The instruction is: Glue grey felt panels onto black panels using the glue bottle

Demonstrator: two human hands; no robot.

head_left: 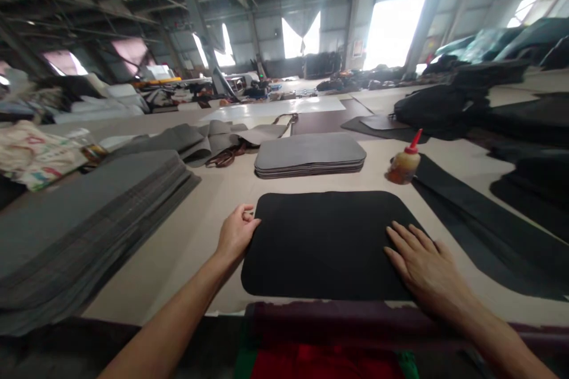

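Observation:
A black sheet [324, 246] with rounded corners lies flat on the table in front of me, its material not certain from here. At its left edge is my left hand [237, 230], fingers loosely curled and apart from the thumb, whose tip touches the edge. My right hand [418, 257] rests palm down on the right side of the sheet, fingers stretched out. Just beyond the sheet sits a neat stack of grey rounded panels [311, 151]. A squeeze bottle [404, 167] with a red nozzle and amber contents stands upright at the far right of the sheet.
Long grey sheets [89, 219] are piled on the left. Grey offcuts [191, 141] and scissors [226, 157] lie behind them. Dark strips [480, 231] stretch along the right, near a black heap [444, 105]. A dark red roll-like edge [333, 323] borders the table [146, 284] in front.

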